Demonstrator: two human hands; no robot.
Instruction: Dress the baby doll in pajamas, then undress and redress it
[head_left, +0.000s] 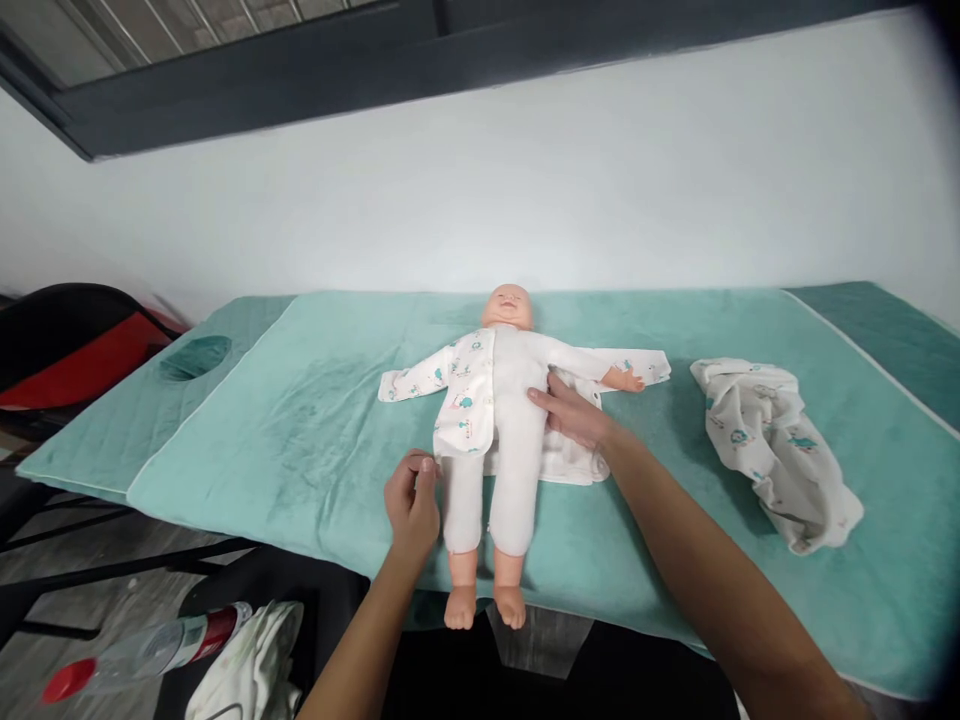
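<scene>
A baby doll [520, 420] lies on its back, in a white bodysuit, head toward the wall. A white printed baby jacket [469, 400] covers one arm and side of its chest, at the left. The jacket's other half lies spread beneath the doll, its sleeve [652, 364] flat behind the doll's bare hand. My right hand [576, 412] grips the doll's side at the waist, thumb on the front; its other fingers are partly hidden. Beside the jacket's lower left corner, my left hand [412, 503] is closed with curled fingers. Whether it pinches the hem cannot be seen.
A crumpled printed white cloth [780, 455] lies at the right of the green padded bed [300, 400]. The bed has a face hole [196, 357]. Lower left, a plastic bottle [142, 650] and another cloth [251, 665] rest on a dark seat. A wall [525, 190] stands behind.
</scene>
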